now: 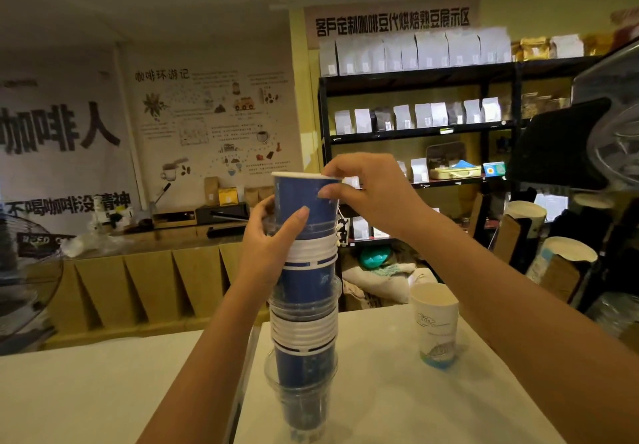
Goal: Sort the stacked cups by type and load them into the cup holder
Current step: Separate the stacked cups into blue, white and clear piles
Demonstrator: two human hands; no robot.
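Single head view, close, facing forward-down over table (380, 391).

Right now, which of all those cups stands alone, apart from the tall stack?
The white paper cup with the pale blue print, upright on the white table to the stack's right. Every other cup is nested in the mixed stack that both hands hold.

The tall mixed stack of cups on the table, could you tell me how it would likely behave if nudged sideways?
The stack of cups is tall on a narrow clear-cup base, so it would probably tip rather than slide. Paper and thin plastic suggest it is light. The left hand steadies it while the right hand holds the top blue cup.
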